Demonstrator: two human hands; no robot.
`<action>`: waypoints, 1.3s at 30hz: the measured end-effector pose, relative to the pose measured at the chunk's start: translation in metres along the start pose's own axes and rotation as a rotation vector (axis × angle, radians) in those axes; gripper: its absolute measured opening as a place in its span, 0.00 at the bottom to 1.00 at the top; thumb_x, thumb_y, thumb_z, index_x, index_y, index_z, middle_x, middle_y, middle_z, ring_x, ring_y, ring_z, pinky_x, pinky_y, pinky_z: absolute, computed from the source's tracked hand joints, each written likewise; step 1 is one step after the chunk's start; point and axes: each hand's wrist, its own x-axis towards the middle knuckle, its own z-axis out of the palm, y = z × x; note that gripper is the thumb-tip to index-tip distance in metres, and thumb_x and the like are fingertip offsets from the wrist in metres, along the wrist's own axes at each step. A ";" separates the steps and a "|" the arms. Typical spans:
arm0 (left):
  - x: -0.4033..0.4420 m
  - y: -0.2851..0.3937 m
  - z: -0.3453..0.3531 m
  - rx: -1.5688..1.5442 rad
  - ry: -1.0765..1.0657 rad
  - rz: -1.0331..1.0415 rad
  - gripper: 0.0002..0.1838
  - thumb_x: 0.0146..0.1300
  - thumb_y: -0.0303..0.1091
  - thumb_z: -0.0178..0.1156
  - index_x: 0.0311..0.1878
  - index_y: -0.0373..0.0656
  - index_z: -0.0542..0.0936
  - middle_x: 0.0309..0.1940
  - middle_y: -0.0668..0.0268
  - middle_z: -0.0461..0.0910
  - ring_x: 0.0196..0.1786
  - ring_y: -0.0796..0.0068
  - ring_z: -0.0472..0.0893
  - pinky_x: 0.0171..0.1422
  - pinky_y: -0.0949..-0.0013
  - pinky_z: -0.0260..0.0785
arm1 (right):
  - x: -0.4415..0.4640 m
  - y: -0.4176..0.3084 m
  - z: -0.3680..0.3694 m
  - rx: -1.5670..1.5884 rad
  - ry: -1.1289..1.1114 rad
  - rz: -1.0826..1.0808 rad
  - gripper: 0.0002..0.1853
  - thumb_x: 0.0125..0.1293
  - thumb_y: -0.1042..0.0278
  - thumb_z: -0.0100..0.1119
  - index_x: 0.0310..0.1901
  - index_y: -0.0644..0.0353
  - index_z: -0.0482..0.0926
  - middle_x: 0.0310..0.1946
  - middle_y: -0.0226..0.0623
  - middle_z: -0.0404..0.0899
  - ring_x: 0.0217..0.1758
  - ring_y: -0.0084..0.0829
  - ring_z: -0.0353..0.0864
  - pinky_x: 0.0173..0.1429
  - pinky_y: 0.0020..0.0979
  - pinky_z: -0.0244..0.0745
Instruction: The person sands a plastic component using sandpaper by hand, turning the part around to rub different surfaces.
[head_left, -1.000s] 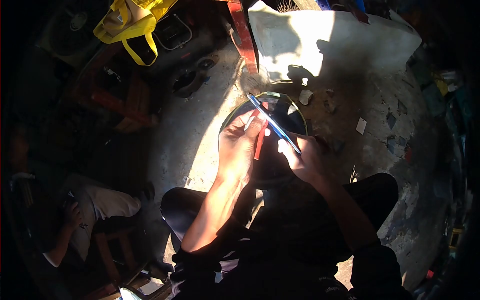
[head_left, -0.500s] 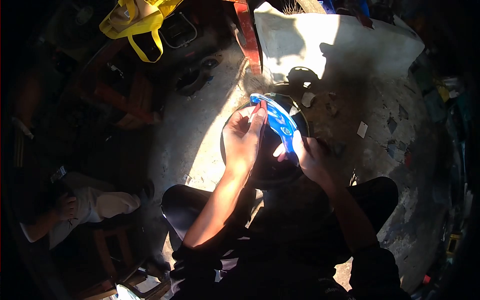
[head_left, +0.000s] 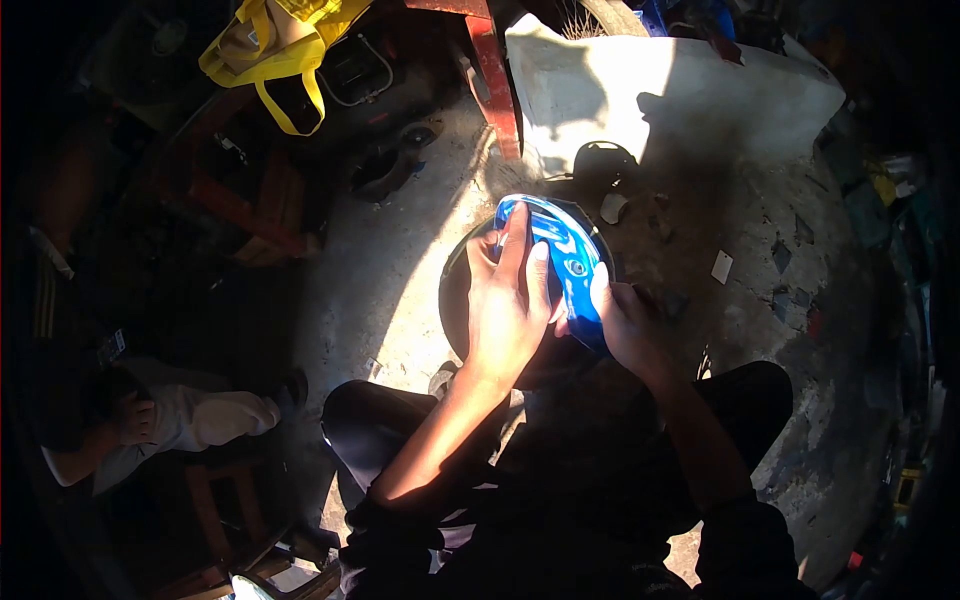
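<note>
A glossy blue curved panel with a round hole or fitting in its face is held up between my hands, over a dark round basin. My right hand grips the panel's lower right end, thumb on the outer face. On the panel's left part, my left hand has its index finger reaching to the upper edge and its thumb against the shiny face. Whether a small cloth or pad lies under those left fingers, I cannot tell. Bright sun falls on the panel and on my left forearm.
A red metal leg and a pale sheet stand beyond the basin. A yellow bag is at upper left. Another person's hand rests at far left. Scraps and a white card lie on the floor at right.
The small reddish piece pinched in my left hand no longer shows clearly. My left thumb has come onto the panel's face, and the panel has turned more toward me.
</note>
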 end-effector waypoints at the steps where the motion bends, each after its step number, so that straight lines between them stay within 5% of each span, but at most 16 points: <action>1: 0.002 0.000 -0.003 -0.012 -0.073 -0.087 0.21 0.77 0.33 0.57 0.69 0.37 0.76 0.45 0.51 0.80 0.47 0.61 0.77 0.57 0.61 0.73 | -0.001 -0.002 0.000 -0.081 -0.003 0.005 0.35 0.85 0.44 0.32 0.41 0.68 0.83 0.31 0.39 0.85 0.36 0.28 0.84 0.50 0.31 0.78; 3: 0.002 0.000 -0.004 -0.021 -0.142 -0.169 0.22 0.77 0.32 0.56 0.70 0.37 0.76 0.43 0.51 0.80 0.45 0.62 0.77 0.54 0.62 0.73 | -0.003 -0.017 0.006 -0.161 -0.009 0.004 0.36 0.85 0.44 0.30 0.41 0.68 0.83 0.32 0.41 0.86 0.37 0.29 0.85 0.51 0.31 0.78; 5: -0.009 0.002 0.002 -0.131 -0.165 -0.039 0.22 0.77 0.31 0.54 0.71 0.36 0.75 0.37 0.52 0.78 0.41 0.64 0.77 0.50 0.64 0.73 | -0.006 -0.036 0.018 -0.325 0.199 0.146 0.34 0.85 0.46 0.32 0.40 0.67 0.83 0.32 0.40 0.86 0.36 0.30 0.85 0.51 0.31 0.77; 6: -0.011 -0.001 0.006 -0.032 -0.143 0.091 0.23 0.78 0.33 0.53 0.73 0.40 0.72 0.49 0.42 0.78 0.43 0.45 0.87 0.47 0.55 0.81 | -0.006 -0.037 0.019 -0.378 0.264 0.194 0.33 0.85 0.47 0.33 0.40 0.67 0.83 0.32 0.40 0.86 0.36 0.30 0.85 0.51 0.31 0.77; 8: -0.002 0.000 -0.002 0.068 -0.127 -0.020 0.22 0.78 0.32 0.52 0.72 0.40 0.73 0.46 0.47 0.79 0.39 0.48 0.86 0.44 0.55 0.80 | -0.006 -0.014 0.008 -0.168 0.126 -0.043 0.28 0.85 0.51 0.38 0.38 0.65 0.82 0.28 0.34 0.82 0.33 0.24 0.81 0.42 0.28 0.76; 12: 0.001 -0.005 -0.004 -0.064 -0.131 -0.025 0.21 0.78 0.32 0.53 0.70 0.38 0.75 0.39 0.51 0.78 0.35 0.54 0.83 0.44 0.60 0.79 | -0.002 -0.012 0.007 -0.208 0.036 -0.029 0.28 0.85 0.51 0.38 0.38 0.65 0.81 0.28 0.33 0.82 0.33 0.23 0.81 0.42 0.28 0.76; 15: -0.010 0.002 0.005 -0.233 -0.131 0.146 0.20 0.78 0.32 0.53 0.69 0.41 0.76 0.38 0.52 0.76 0.35 0.55 0.83 0.43 0.60 0.78 | -0.004 -0.008 0.008 -0.272 0.310 0.031 0.29 0.85 0.49 0.37 0.37 0.64 0.81 0.28 0.33 0.81 0.33 0.23 0.81 0.42 0.29 0.76; 17: 0.001 0.004 -0.006 -0.021 -0.096 -0.017 0.20 0.78 0.31 0.53 0.69 0.38 0.77 0.38 0.54 0.77 0.36 0.64 0.78 0.45 0.64 0.72 | -0.004 -0.005 0.001 -0.096 0.068 -0.027 0.30 0.85 0.49 0.36 0.37 0.64 0.81 0.28 0.33 0.81 0.32 0.23 0.80 0.42 0.30 0.76; 19: 0.011 -0.013 -0.007 -0.069 -0.124 -0.097 0.20 0.78 0.31 0.52 0.69 0.39 0.77 0.35 0.54 0.77 0.35 0.63 0.78 0.44 0.63 0.72 | -0.006 -0.015 0.009 -0.129 0.079 -0.044 0.31 0.85 0.48 0.35 0.37 0.64 0.82 0.28 0.33 0.81 0.31 0.23 0.80 0.42 0.29 0.75; 23: -0.010 0.005 -0.003 -0.219 -0.192 0.064 0.20 0.77 0.29 0.54 0.69 0.39 0.77 0.39 0.54 0.77 0.40 0.61 0.81 0.48 0.62 0.74 | -0.004 -0.017 0.009 -0.240 0.278 0.076 0.31 0.86 0.50 0.34 0.36 0.64 0.81 0.28 0.33 0.82 0.32 0.24 0.80 0.43 0.28 0.75; 26: 0.007 0.006 -0.016 0.025 -0.174 -0.104 0.20 0.76 0.31 0.55 0.68 0.39 0.76 0.36 0.53 0.76 0.36 0.57 0.81 0.46 0.61 0.75 | -0.002 -0.004 -0.003 -0.098 0.088 -0.026 0.29 0.86 0.52 0.35 0.36 0.64 0.82 0.29 0.35 0.82 0.34 0.24 0.81 0.44 0.29 0.75; 30: 0.005 -0.004 -0.014 -0.063 -0.075 -0.003 0.21 0.75 0.34 0.58 0.67 0.38 0.77 0.36 0.52 0.78 0.36 0.56 0.80 0.45 0.60 0.75 | -0.004 0.000 -0.004 -0.253 0.070 -0.070 0.33 0.85 0.45 0.30 0.42 0.66 0.80 0.31 0.37 0.82 0.34 0.26 0.81 0.46 0.29 0.75; 32: 0.005 0.004 -0.019 0.003 -0.076 0.022 0.20 0.73 0.33 0.61 0.65 0.38 0.79 0.37 0.52 0.79 0.37 0.58 0.81 0.45 0.61 0.75 | -0.005 0.001 -0.006 -0.218 0.091 -0.075 0.27 0.85 0.55 0.36 0.37 0.63 0.82 0.29 0.32 0.83 0.33 0.23 0.80 0.43 0.27 0.73; 36: 0.003 -0.003 -0.019 -0.012 0.016 0.050 0.17 0.69 0.27 0.65 0.59 0.39 0.83 0.35 0.53 0.79 0.34 0.61 0.82 0.40 0.63 0.76 | -0.006 0.004 -0.007 -0.289 0.085 -0.056 0.26 0.85 0.56 0.37 0.37 0.62 0.82 0.30 0.31 0.83 0.32 0.21 0.79 0.41 0.27 0.72; 39: -0.003 0.008 -0.018 -0.055 -0.019 0.090 0.15 0.68 0.26 0.65 0.57 0.39 0.84 0.33 0.56 0.77 0.30 0.63 0.81 0.37 0.66 0.75 | -0.004 0.001 -0.006 -0.318 0.038 -0.033 0.31 0.86 0.48 0.30 0.43 0.67 0.79 0.31 0.36 0.82 0.34 0.25 0.80 0.44 0.29 0.75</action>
